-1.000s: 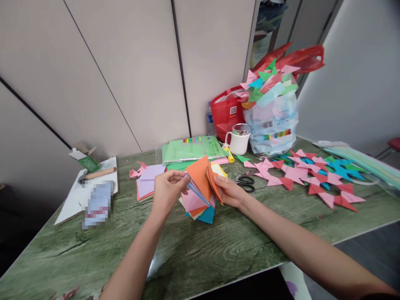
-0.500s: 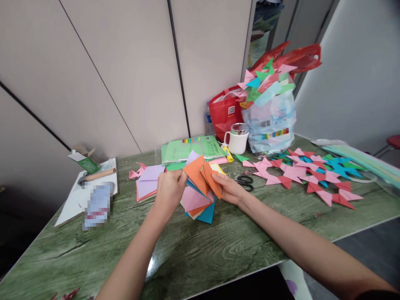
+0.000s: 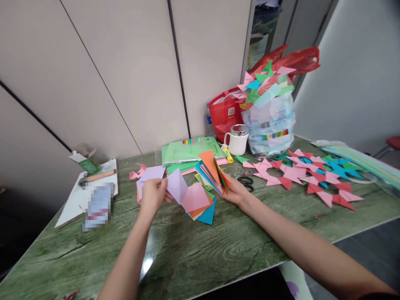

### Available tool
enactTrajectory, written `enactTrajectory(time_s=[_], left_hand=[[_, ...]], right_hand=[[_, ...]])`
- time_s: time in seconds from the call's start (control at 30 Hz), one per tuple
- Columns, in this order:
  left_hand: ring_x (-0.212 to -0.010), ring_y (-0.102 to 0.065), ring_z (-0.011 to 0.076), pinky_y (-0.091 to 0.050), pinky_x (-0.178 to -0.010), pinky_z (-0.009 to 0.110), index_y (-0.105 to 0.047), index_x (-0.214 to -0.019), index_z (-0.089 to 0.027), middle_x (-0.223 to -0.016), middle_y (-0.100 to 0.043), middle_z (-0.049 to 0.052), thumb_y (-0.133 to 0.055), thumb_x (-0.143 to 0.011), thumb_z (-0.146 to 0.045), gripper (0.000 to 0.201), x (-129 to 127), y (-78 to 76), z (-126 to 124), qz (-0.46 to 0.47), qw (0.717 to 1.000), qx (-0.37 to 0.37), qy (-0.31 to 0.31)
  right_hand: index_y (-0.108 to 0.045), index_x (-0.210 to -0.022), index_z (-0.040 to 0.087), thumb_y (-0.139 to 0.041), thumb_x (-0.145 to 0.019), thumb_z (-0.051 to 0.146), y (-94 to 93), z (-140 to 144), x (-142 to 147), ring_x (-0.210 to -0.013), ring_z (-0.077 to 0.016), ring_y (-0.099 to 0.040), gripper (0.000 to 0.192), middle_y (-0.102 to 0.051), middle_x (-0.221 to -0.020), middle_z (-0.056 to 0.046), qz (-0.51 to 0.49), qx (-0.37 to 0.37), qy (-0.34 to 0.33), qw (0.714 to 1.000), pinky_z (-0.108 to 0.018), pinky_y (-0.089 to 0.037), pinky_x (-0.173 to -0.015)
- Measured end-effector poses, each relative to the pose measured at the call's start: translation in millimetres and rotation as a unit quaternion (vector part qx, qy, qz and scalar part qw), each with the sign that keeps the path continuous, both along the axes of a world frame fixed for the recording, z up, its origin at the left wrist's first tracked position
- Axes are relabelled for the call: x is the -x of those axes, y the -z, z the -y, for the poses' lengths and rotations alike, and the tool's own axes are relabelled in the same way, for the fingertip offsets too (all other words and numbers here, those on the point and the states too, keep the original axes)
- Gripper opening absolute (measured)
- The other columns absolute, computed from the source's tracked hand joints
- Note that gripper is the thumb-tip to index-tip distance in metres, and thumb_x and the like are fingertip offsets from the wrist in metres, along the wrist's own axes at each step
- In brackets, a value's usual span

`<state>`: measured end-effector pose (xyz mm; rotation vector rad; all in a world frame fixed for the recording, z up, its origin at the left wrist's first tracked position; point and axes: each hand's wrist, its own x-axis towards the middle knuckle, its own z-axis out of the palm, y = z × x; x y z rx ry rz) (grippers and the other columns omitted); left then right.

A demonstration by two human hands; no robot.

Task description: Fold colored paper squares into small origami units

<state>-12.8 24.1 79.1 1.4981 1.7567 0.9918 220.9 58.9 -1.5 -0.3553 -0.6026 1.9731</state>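
Observation:
My left hand (image 3: 154, 193) is closed on a purple sheet of paper (image 3: 177, 186), held just above the table. My right hand (image 3: 234, 189) grips a fanned stack of coloured paper sheets (image 3: 210, 165), with orange, blue, green and pink edges showing. Between the hands, a loose pile of square sheets (image 3: 196, 197) lies on the table, pink on top with orange and blue corners sticking out. Behind my left hand is another paper pile (image 3: 153, 172), purple on top with a red edge below.
Black scissors (image 3: 246, 182) lie right of my right hand. Folded paper stars (image 3: 292, 171) spread to the right. A white mug (image 3: 237, 143), red bag (image 3: 223, 116) and full plastic bag (image 3: 271, 121) stand behind. At left, a hammer (image 3: 100, 175) rests on a white board (image 3: 70, 208).
My left hand has moved left and down, drawing a purple sheet away from the stack. The stack in my right hand has turned more upright.

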Motion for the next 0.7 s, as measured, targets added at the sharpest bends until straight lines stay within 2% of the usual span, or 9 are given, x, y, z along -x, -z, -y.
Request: enactTrajectory(time_s=[0.07, 0.1, 0.17, 0.2, 0.27, 0.37, 0.47, 0.57, 0.7], left_hand=[[-0.040, -0.058, 0.0202, -0.044, -0.042, 0.029, -0.056, -0.057, -0.018, -0.041, -0.057, 0.002, -0.046, -0.075, -0.030, 0.024, -2.0, 10.9, 0.8, -0.063, 0.997, 0.040, 0.033], [-0.045, -0.060, 0.0210, -0.046, -0.046, 0.031, -0.060, -0.062, -0.017, -0.046, -0.060, 0.003, -0.049, -0.074, -0.030, 0.020, -4.9, 12.8, 2.0, -0.108, 0.993, 0.020, 0.035], [-0.063, -0.063, 0.0225, -0.048, -0.059, 0.034, -0.063, -0.076, -0.018, -0.066, -0.066, 0.006, -0.057, -0.071, -0.031, 0.015, -14.3, 9.6, 6.2, -0.165, 0.982, -0.093, 0.017], [-0.072, -0.063, 0.0225, -0.049, -0.065, 0.035, -0.063, -0.082, -0.018, -0.076, -0.066, 0.007, -0.059, -0.071, -0.032, 0.018, -20.4, 5.0, 9.2, -0.160, 0.974, -0.160, 0.015], [-0.084, -0.060, 0.0191, -0.048, -0.075, 0.034, -0.060, -0.088, -0.019, -0.092, -0.063, 0.007, -0.059, -0.074, -0.032, 0.019, -34.2, -7.1, 16.5, -0.091, 0.957, -0.269, 0.050], [-0.091, -0.056, 0.0173, -0.048, -0.077, 0.032, -0.057, -0.083, -0.020, -0.091, -0.058, 0.004, -0.064, -0.071, -0.030, 0.017, -54.7, -22.8, 26.7, -0.023, 0.931, -0.353, 0.089], [-0.093, -0.054, 0.0182, -0.049, -0.074, 0.032, -0.056, -0.078, -0.020, -0.093, -0.054, 0.005, -0.069, -0.065, -0.028, 0.020, -68.3, -26.5, 30.9, 0.004, 0.929, -0.352, 0.113], [-0.093, -0.053, 0.0184, -0.050, -0.072, 0.032, -0.055, -0.075, -0.019, -0.093, -0.053, 0.005, -0.070, -0.064, -0.026, 0.019, -72.7, -21.4, 29.5, 0.020, 0.933, -0.342, 0.114], [-0.096, -0.052, 0.0186, -0.049, -0.073, 0.032, -0.057, -0.081, -0.021, -0.094, -0.054, 0.005, -0.070, -0.064, -0.024, 0.022, -70.6, -15.2, 26.0, 0.035, 0.931, -0.345, 0.117]], right_hand=[[-0.059, -0.096, 0.023, -0.043, -0.087, 0.019, -3.2, 2.3, 0.7, -0.079, -0.0102, -0.066, 0.019, -0.070, -0.094, 0.002, 0.001, 0.011, -0.005, 1.000, -0.021, -0.055, -0.066], [-0.060, -0.096, 0.023, -0.043, -0.087, 0.020, -5.2, 3.8, 1.2, -0.078, -0.0104, -0.066, 0.019, -0.070, -0.093, 0.002, 0.003, 0.018, -0.007, 1.000, -0.021, -0.055, -0.065], [-0.060, -0.094, 0.023, -0.044, -0.087, 0.020, -9.2, 6.8, 2.3, -0.075, -0.0104, -0.066, 0.018, -0.070, -0.089, 0.003, 0.002, 0.031, -0.008, 0.999, -0.021, -0.056, -0.062], [-0.060, -0.093, 0.023, -0.044, -0.087, 0.019, -10.6, 8.1, 3.1, -0.073, -0.0102, -0.066, 0.018, -0.070, -0.086, 0.003, 0.000, 0.035, -0.007, 0.999, -0.021, -0.055, -0.061], [-0.060, -0.092, 0.022, -0.043, -0.087, 0.018, -12.1, 10.0, 5.0, -0.070, -0.0098, -0.066, 0.018, -0.070, -0.082, 0.003, -0.004, 0.041, -0.010, 0.999, -0.020, -0.055, -0.061], [-0.060, -0.094, 0.020, -0.040, -0.089, 0.017, -11.6, 12.2, 8.7, -0.070, -0.0096, -0.067, 0.021, -0.071, -0.081, 0.002, -0.006, 0.050, -0.025, 0.998, -0.020, -0.055, -0.063], [-0.059, -0.096, 0.019, -0.038, -0.089, 0.017, -11.6, 14.9, 11.8, -0.070, -0.0093, -0.066, 0.022, -0.071, -0.081, 0.002, -0.004, 0.051, -0.036, 0.998, -0.020, -0.054, -0.064], [-0.061, -0.090, 0.020, -0.044, -0.087, 0.020, -13.4, 17.4, 12.7, -0.067, -0.0099, -0.066, 0.017, -0.070, -0.077, 0.003, 0.005, 0.040, -0.047, 0.998, -0.020, -0.054, -0.063], [-0.061, -0.086, 0.020, -0.052, -0.083, 0.024, -13.3, 17.6, 11.8, -0.067, -0.0109, -0.066, 0.010, -0.070, -0.073, 0.002, 0.023, 0.016, -0.050, 0.998, -0.021, -0.053, -0.063]])
